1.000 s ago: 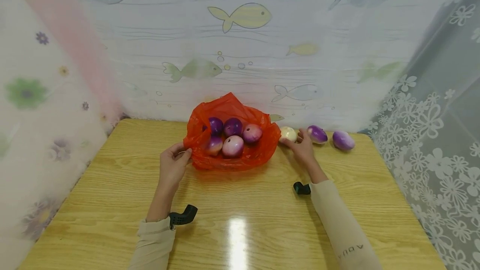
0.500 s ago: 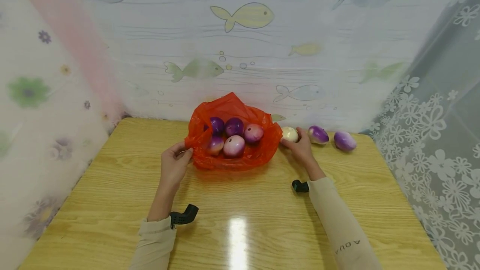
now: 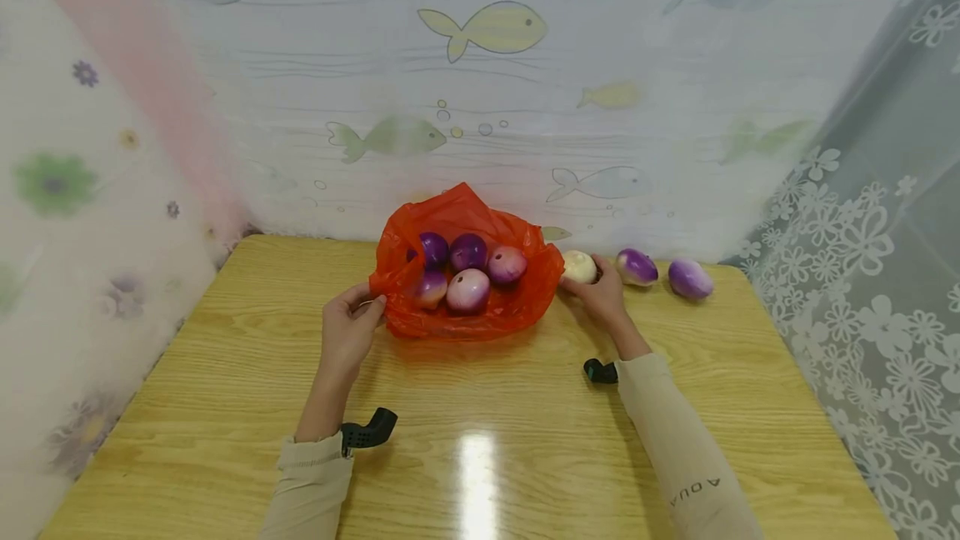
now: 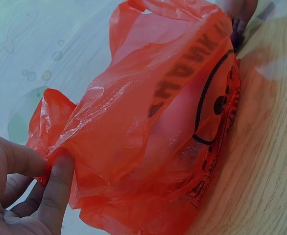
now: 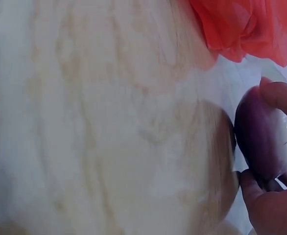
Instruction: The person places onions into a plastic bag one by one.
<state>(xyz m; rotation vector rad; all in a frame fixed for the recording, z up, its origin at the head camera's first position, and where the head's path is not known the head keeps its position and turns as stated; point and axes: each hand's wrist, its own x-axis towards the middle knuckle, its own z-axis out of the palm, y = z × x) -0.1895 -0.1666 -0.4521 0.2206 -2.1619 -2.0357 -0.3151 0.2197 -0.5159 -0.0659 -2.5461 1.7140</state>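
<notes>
My left hand (image 3: 347, 332) pinches the left edge of a red plastic bag (image 3: 450, 330) between thumb and fingers; the left wrist view shows the gathered film (image 4: 48, 166) between them. Dark print marks the bag's side. Inside its wide mouth lie several glossy purple-and-white turnips (image 3: 467, 292). To the right of the bag, my right hand (image 3: 606, 298) grips another turnip (image 3: 579, 266), its pale end facing up. In the right wrist view this turnip (image 5: 263, 134) shows a purple side, with the thumb on one side and fingers on the other.
Two more turnips, one (image 3: 637, 267) near the right hand and one (image 3: 690, 279) farther right, lie along the back of the wooden table (image 3: 420, 440). Behind stands a fish-print curtain (image 3: 495, 90). A lace-patterned curtain (image 3: 885, 273) hangs at the right.
Nearly everything holds still. The small shift across the frames is in the whole view; both hands keep their places at the bag and the turnip.
</notes>
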